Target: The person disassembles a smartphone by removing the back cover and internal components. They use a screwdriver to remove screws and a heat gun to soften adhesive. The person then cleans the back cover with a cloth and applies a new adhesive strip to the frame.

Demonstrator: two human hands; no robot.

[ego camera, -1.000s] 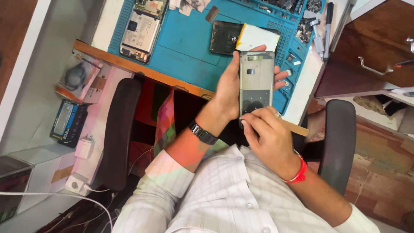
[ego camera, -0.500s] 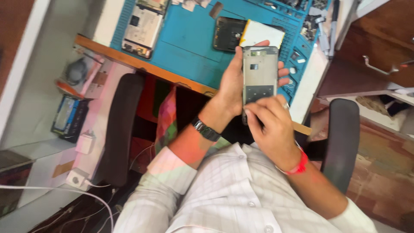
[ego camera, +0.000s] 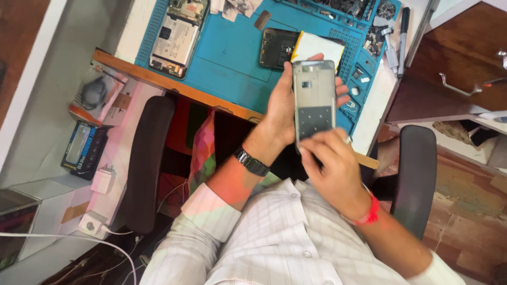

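My left hand [ego camera: 282, 108] grips an opened phone frame [ego camera: 314, 97], grey with its inner side facing me, upright above the blue repair mat [ego camera: 232, 58]. My right hand [ego camera: 332, 163] rests its fingertips on the frame's lower end; whether it pinches anything is hidden by blur. A black watch sits on my left wrist and a red band on my right.
On the mat lie a dismantled phone [ego camera: 174, 34], a black phone back [ego camera: 277, 47] and a white flat part [ego camera: 319, 47]. Small parts and tools [ego camera: 391, 37] fill the mat's right side. Chair armrests [ego camera: 145, 158] flank me; a wooden drawer [ego camera: 454, 68] stands right.
The view shifted slightly. My left hand kept holding the phone frame. My right hand slid along the frame's lower end and shows motion blur.
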